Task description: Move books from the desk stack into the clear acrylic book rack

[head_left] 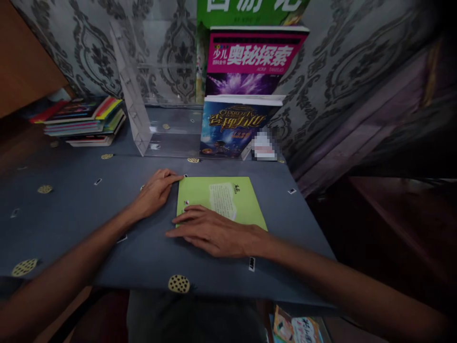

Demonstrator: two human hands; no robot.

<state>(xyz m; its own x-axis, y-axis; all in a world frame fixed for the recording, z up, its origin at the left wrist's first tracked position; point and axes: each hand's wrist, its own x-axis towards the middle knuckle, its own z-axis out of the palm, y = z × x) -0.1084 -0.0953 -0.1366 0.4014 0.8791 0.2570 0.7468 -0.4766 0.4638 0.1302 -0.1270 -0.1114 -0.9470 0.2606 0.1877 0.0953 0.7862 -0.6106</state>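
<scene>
A light green book (196,191) lies flat on the table, its printed text panel facing up. My right hand (217,231) rests across the book's near edge, palm down, with its fingers stretched out to the left. At the book's far left corner is my left hand (157,190), its index finger extended to touch or nearly touch that corner. Its other fingers are partly bent, and nothing shows in its grasp. Part of the book's near side is hidden under my right hand.
Behind the book stands a clear tiered rack (134,105). On its right side are a blue book (235,126), a magenta book (253,62) and a green book (250,16). A book stack (85,119) lies at the back left. Below the table's front edge is another book (296,328).
</scene>
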